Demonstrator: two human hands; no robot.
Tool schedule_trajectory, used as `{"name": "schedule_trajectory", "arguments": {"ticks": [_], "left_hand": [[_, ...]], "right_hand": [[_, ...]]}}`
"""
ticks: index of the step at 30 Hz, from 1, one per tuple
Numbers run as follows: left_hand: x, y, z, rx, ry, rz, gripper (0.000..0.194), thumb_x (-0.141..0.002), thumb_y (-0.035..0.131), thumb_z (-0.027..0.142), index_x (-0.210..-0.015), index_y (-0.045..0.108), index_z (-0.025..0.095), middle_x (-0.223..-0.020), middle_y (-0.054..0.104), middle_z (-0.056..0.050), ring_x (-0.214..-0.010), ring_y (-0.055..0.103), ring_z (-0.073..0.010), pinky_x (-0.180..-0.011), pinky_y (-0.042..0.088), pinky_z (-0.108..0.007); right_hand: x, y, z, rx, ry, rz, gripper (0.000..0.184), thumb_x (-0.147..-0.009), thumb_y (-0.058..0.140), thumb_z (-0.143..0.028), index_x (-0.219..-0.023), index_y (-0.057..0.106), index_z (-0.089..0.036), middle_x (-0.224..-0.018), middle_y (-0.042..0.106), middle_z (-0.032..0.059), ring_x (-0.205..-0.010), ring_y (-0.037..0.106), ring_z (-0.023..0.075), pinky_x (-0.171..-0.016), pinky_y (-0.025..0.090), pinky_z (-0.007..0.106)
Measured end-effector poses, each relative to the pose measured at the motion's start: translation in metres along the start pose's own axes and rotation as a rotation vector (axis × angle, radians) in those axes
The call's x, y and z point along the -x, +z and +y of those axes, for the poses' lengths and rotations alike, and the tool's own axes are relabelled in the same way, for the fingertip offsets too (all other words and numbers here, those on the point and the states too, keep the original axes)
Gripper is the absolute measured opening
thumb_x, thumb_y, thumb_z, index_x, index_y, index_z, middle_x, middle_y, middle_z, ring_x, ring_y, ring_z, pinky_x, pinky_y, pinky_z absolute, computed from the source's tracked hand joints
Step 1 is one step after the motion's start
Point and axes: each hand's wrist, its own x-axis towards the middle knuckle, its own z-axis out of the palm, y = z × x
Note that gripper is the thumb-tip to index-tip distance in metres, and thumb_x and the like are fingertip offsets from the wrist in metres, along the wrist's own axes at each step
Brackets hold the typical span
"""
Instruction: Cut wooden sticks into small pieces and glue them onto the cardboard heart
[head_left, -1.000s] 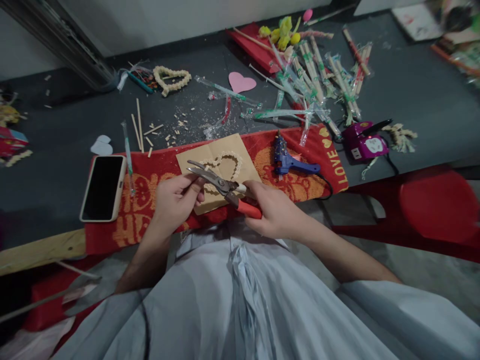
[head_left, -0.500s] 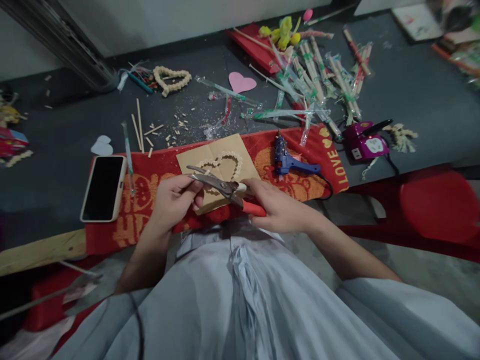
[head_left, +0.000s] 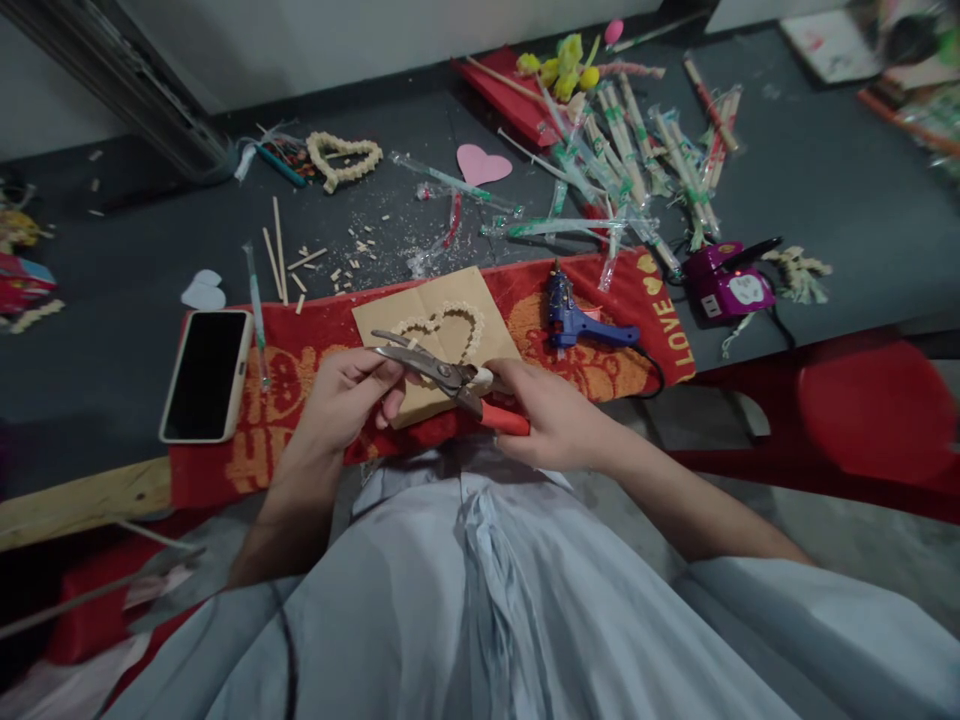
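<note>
The right hand [head_left: 551, 415] grasps red-handled shears [head_left: 450, 374], which point left with their blades parted above a brown card [head_left: 382, 308]. The left hand [head_left: 346, 400] has thumb and fingers drawn together at the blades; whether they pinch a blade or some small piece cannot be told.

On the card lies a bumpy heart outline [head_left: 478, 328]. Beneath the card, a red towel [head_left: 191, 485] drapes over the near edge of the tabletop [head_left: 847, 200]. A phone [head_left: 206, 377] near the towel's left end and a blue glue gun [head_left: 581, 322] near its right bound the working space; the gun is just beyond the right hand. Dark surface stretches away to the far right, past the purple device [head_left: 724, 283], while wrapped sticks [head_left: 619, 150] crowd the far side.

The shears and left hand hide the heart's near-left portion, and the right palm covers part of the handles. Items at the far-right corner are blurred; those along the left border are cut off.
</note>
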Motion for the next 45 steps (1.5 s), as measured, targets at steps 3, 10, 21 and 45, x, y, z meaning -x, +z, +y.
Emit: {"name": "schedule_trajectory", "arguments": {"ticks": [3,10,21,45], "left_hand": [[-0.001,0.001,-0.001,-0.024,-0.006,0.012,0.027,-0.080,0.058,0.041,-0.076,0.070,0.016,-0.042,0.050,0.001,-0.031,0.037,-0.0067,-0.033,0.028,-0.020],[-0.004,0.006,-0.003,-0.048,0.013,0.044,0.028,-0.082,0.055,0.042,-0.075,0.065,0.017,-0.043,0.047,0.002,-0.033,0.036,-0.0065,-0.034,0.030,-0.020],[0.002,0.015,0.001,-0.910,0.433,0.449,0.027,-0.081,0.049,0.029,-0.057,0.059,0.020,-0.057,0.061,-0.001,-0.059,0.058,-0.0126,-0.058,0.042,-0.023],[0.003,0.009,-0.004,-0.514,0.259,0.296,0.023,-0.081,0.053,0.029,-0.062,0.059,0.017,-0.055,0.063,0.001,-0.044,0.057,-0.0085,-0.044,0.047,-0.016]], "right_hand": [[0.001,0.002,-0.005,0.022,0.051,-0.003,0.047,-0.066,0.048,-0.029,-0.109,0.048,-0.011,-0.096,0.063,0.0155,-0.079,0.058,0.0269,-0.068,0.045,0.036],[0.002,0.001,-0.014,0.094,0.137,0.000,0.041,-0.068,0.048,-0.030,-0.105,0.050,-0.012,-0.093,0.063,0.0150,-0.079,0.059,0.0273,-0.065,0.043,0.035],[0.001,0.002,-0.008,0.012,0.072,0.035,0.050,-0.068,0.051,-0.028,-0.115,0.046,-0.011,-0.106,0.059,0.0169,-0.096,0.056,0.0297,-0.080,0.045,0.042],[0.002,-0.002,-0.012,0.099,0.136,-0.001,0.044,-0.067,0.049,-0.032,-0.106,0.051,-0.011,-0.093,0.062,0.0137,-0.079,0.058,0.0259,-0.066,0.041,0.032]]}}
